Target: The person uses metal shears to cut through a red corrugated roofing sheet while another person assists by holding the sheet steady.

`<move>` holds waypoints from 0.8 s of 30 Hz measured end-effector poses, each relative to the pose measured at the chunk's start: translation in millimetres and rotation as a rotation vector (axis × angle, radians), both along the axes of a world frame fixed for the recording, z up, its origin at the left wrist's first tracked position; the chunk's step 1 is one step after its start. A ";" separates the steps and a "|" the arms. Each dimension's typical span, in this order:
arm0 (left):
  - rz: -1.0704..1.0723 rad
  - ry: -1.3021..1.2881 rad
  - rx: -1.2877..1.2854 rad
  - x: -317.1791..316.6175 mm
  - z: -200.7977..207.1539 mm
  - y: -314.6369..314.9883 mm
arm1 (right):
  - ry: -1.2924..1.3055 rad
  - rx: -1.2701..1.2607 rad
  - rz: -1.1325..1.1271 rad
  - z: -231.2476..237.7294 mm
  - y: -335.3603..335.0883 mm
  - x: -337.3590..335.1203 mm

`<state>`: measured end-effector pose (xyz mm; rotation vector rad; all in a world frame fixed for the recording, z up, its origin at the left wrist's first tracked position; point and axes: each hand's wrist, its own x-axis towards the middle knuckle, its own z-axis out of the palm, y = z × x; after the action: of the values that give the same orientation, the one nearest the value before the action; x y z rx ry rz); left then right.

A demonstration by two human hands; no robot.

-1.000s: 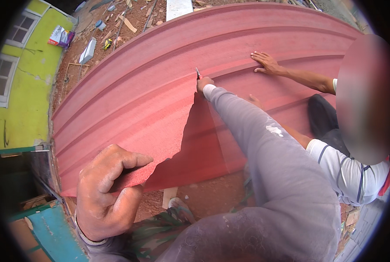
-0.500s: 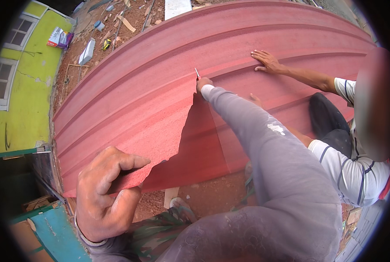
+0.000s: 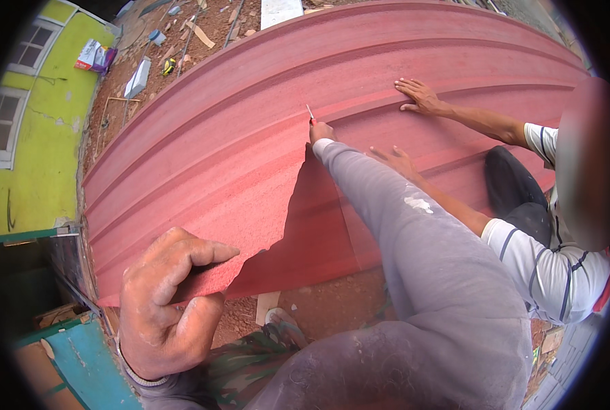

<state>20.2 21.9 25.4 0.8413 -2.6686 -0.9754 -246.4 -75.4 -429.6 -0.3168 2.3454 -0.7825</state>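
Red sheet [image 3: 250, 195] pinched by left fingers [image 3: 209, 251], cutter [image 3: 312, 121] gripped in right hand [image 3: 321, 131]; co-worker's lower hand [image 3: 402, 164] newly revealed, sheet likely steadied.

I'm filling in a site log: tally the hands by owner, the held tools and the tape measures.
Wearer's left hand and right hand: 2
Co-worker's upper hand and lower hand: 2
Red-handled tool: 1
Yellow tape measure: 1
Total: 6

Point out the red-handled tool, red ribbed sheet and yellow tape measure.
Red-handled tool [image 3: 310, 114], head view: its metal blade.
Red ribbed sheet [image 3: 257, 164], head view: upper surface.
Yellow tape measure [image 3: 169, 67], head view: its casing.
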 end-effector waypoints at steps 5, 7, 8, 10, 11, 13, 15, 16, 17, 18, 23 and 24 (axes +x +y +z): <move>0.029 0.027 -0.001 3.0 4.0 0.7 | 0.015 0.017 0.080 10.3 -5.2 0.2; 0.007 0.036 -0.020 2.2 8.8 -1.8 | -0.023 0.022 0.063 15.3 -9.6 -4.6; 0.003 0.035 -0.026 1.7 10.6 -1.9 | -0.045 0.032 0.044 18.0 -12.3 -7.2; -0.009 0.033 -0.041 0.0 12.9 -2.0 | -0.047 0.046 0.046 15.4 -14.5 -9.7; -0.021 0.026 -0.045 -1.0 13.9 -2.0 | -0.028 0.052 0.068 13.8 -14.5 -10.3; -0.045 0.014 -0.047 -2.2 12.9 -3.3 | -0.020 0.045 0.050 12.2 -13.6 -10.4; -0.021 -0.013 -0.047 -4.2 14.0 -1.6 | -0.045 0.013 -0.031 11.4 -14.7 -8.1; -0.009 -0.027 -0.046 -5.2 15.0 -0.6 | -0.023 0.028 0.002 10.8 -13.5 -7.5; -0.015 -0.035 -0.048 -5.9 16.0 -0.7 | -0.001 0.044 0.035 10.3 -11.8 -7.3; -0.014 -0.045 -0.053 -4.5 18.1 -0.9 | 0.020 0.056 0.073 15.3 -12.0 -3.3; -0.141 -0.153 -0.105 -3.6 29.9 -6.9 | -0.010 0.040 0.064 35.6 -10.5 -6.3; -0.154 -0.175 -0.094 -5.1 31.7 -7.0 | 0.001 0.040 0.081 34.3 -10.0 -11.4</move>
<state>15.1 15.0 57.0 0.7425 -2.9404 -0.8347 -257.9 -85.4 -395.3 -0.3919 2.3312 -0.6959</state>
